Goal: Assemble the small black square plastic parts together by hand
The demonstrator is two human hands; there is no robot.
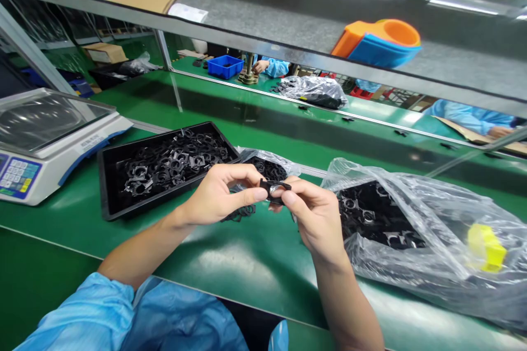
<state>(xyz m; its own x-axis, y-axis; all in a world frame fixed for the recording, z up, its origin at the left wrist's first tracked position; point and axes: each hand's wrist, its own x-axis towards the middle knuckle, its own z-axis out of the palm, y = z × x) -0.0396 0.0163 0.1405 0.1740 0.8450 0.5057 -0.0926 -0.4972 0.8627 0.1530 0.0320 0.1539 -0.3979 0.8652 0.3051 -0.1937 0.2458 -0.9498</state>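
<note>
Between my two hands I hold a small black ring-shaped part (273, 188) with an open middle, raised above the green table. My left hand (222, 193) pinches its left side between thumb and forefinger. On the other side, the thumb and fingers of my right hand (315, 211) are closed on its right edge. Behind my left hand lies a black tray (152, 197) heaped with similar black parts (181, 158). To the right of my right hand, a clear plastic bag (415, 203) holds more dark parts (370, 214). Another small open bag of black rings (269, 169) is partly hidden behind my hands.
A white scale (82, 145) stands at the left. Overhead runs a grey shelf (255, 5) bearing orange and blue plastic holders (379, 41). A yellow piece (486, 248) shows at the right-hand bag. Across the table, co-workers' blue sleeves (276, 68) appear near a blue bin (225, 67).
</note>
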